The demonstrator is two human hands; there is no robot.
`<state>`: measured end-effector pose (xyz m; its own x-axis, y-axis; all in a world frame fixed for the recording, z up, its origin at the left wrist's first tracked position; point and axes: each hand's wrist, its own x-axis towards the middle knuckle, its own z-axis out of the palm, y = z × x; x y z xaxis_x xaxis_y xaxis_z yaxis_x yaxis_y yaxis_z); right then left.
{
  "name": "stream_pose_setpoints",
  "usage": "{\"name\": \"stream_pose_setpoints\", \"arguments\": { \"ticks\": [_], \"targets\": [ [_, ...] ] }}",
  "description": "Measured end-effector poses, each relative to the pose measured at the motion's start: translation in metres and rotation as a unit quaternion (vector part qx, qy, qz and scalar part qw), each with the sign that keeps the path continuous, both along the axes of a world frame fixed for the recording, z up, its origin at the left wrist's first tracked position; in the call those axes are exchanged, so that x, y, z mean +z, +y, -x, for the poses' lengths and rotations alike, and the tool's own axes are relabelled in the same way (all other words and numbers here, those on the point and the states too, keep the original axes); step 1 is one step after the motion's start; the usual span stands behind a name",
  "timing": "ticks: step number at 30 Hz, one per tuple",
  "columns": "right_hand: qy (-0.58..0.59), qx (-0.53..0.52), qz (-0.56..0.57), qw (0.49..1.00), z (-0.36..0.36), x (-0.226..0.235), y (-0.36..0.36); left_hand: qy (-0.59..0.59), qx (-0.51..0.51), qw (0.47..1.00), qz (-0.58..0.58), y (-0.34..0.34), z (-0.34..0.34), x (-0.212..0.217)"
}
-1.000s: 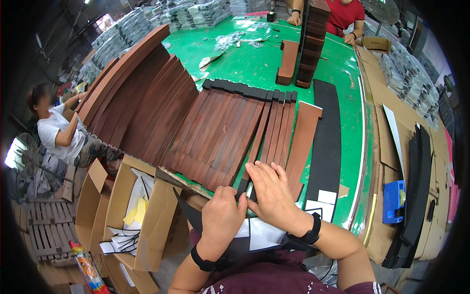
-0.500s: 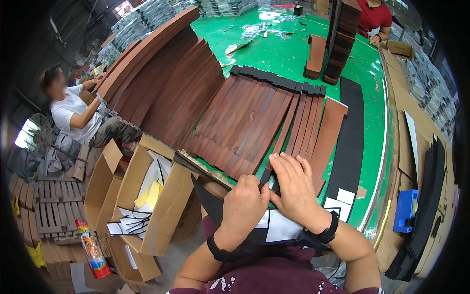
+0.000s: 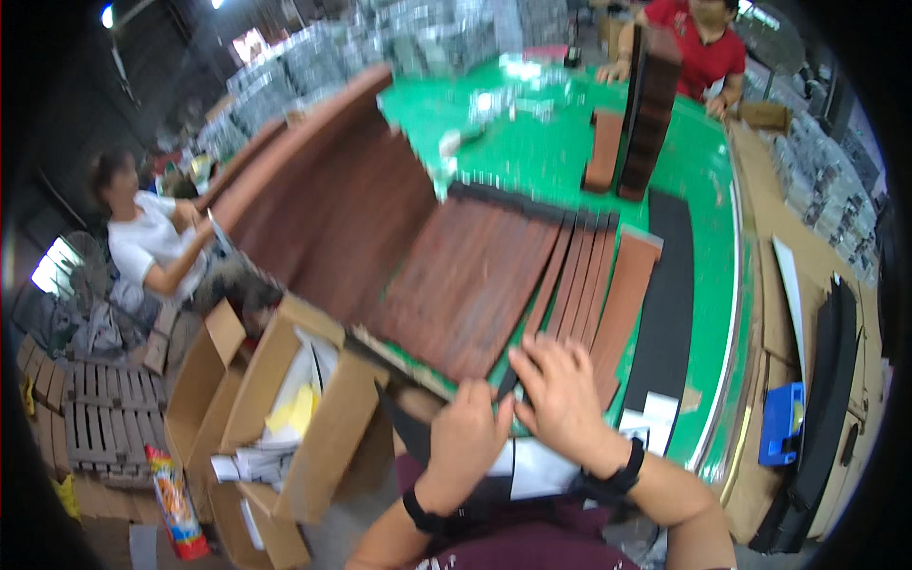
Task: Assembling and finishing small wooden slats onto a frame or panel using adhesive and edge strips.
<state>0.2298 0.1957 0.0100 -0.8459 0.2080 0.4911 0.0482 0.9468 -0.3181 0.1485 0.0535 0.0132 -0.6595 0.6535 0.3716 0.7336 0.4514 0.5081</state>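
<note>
Head view, motion-blurred: at the worktop's (image 3: 701, 256) near edge, my left hand (image 3: 465, 432) is curled closed on the black near end of one narrow brown strip (image 3: 544, 296); my right hand (image 3: 562, 397) covers it from the other side, its grip unclear. Toward the worktop's right edge lie a wider brown board (image 3: 622, 296) and a black strip (image 3: 666, 304).

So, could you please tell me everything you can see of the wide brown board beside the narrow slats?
The board is long, reddish-brown and wood-like, with a pale far edge. It lies flat on the green table, pointing away, between the slats and a black strip. Its near end is by the right hand; blur hides whether they touch.
</note>
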Motion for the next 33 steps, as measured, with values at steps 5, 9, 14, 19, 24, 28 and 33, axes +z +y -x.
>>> {"name": "stream_pose_setpoints", "arguments": {
  "ticks": [5,9,14,19,24,28,33],
  "targets": [
    [-0.007,-0.001,-0.004,1.000,-0.015,-0.019,-0.007,-0.004,-0.019,0.998,0.060,-0.005,-0.004,-0.022],
    [0.048,-0.002,-0.008,0.999,-0.024,-0.011,-0.016,-0.020,-0.022,0.998,0.053,-0.009,-0.013,-0.023],
    [0.002,0.019,-0.018,1.000,-0.011,-0.009,-0.007,0.005,-0.010,0.999,0.034,-0.011,-0.005,-0.013],
    [-0.004,0.004,-0.020,1.000,-0.002,-0.002,-0.001,-0.008,-0.016,0.998,0.057,0.002,0.004,-0.008],
    [-0.015,-0.003,-0.031,0.999,-0.005,-0.003,-0.004,0.003,-0.020,0.998,0.056,0.002,0.002,-0.012],
    [-0.022,-0.002,-0.040,0.999,-0.008,-0.006,-0.008,0.003,-0.018,0.998,0.054,-0.005,-0.005,-0.011],
    [-0.040,0.003,-0.053,0.998,-0.011,-0.002,-0.007,0.000,-0.010,1.000,0.022,-0.011,-0.008,-0.011]
  ]
}}
